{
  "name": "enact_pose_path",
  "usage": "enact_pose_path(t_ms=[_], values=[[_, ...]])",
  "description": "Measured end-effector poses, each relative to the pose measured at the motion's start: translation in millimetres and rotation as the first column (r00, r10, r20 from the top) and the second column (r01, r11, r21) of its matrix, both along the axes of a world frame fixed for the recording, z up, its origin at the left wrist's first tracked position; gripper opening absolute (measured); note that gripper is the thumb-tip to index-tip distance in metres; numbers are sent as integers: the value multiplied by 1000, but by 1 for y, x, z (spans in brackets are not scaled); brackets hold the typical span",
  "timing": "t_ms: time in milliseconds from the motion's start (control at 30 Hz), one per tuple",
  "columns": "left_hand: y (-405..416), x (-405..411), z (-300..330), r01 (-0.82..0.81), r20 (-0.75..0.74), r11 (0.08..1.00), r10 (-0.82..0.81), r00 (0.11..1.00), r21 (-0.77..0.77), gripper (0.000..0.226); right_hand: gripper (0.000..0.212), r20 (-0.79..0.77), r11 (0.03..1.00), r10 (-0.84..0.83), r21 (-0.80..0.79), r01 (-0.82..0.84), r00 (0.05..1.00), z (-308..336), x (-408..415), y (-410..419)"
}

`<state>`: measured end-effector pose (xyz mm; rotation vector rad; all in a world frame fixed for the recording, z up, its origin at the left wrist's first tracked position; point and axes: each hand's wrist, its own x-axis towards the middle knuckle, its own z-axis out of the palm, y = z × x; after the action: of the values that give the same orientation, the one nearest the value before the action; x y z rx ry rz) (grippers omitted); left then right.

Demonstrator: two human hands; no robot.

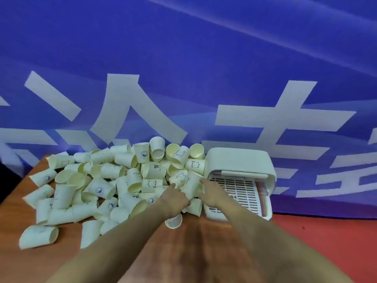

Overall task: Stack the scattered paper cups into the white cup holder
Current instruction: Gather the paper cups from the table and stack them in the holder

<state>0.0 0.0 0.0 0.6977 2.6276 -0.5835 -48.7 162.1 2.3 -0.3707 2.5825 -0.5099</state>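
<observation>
Several cream paper cups (98, 186) lie in a heap across the left and middle of the wooden table. The white cup holder (240, 160) lies at the heap's right end, and its slotted tray (242, 190) is pulled out toward me. My left hand (176, 200) is curled over a small cup (173, 221) whose mouth faces me, and its thumb points up at the heap. My right hand (212, 194) is just left of the tray. Its index finger and thumb pinch the rim of a tilted cup (191, 185) at the heap's edge.
The brown wooden table (193, 246) shows bare wood in front of the heap. A blue banner with large white characters (183, 78) hangs close behind the table. Red floor (336, 242) lies to the right, past the table's edge.
</observation>
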Motion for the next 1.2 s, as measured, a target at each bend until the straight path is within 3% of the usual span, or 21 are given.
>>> enact_pose_path(t_ms=[300,467,600,800,1067,1200], values=[[6,-14,-11,150,11,987,-150,989,-61,28,56,-20,996,-50,-77,48,999,-20,-33,-14],[11,-25,-15,222,37,970,-219,975,-101,23,23,-59,1000,20,-3,-20,998,-26,-46,-21],[11,-31,-19,233,28,965,-232,972,-117,25,12,-61,1000,-3,30,5,998,-30,-48,-21],[17,-27,-25,171,24,974,-169,985,-148,22,11,-113,1000,-15,-6,15,993,-22,-40,-13],[11,-15,5,101,-38,986,-107,994,-136,21,15,-322,994,6,-101,-41,947,3,-17,10],[6,-5,17,53,-100,996,-61,993,-73,24,27,-406,982,10,-168,-85,914,8,6,28]])
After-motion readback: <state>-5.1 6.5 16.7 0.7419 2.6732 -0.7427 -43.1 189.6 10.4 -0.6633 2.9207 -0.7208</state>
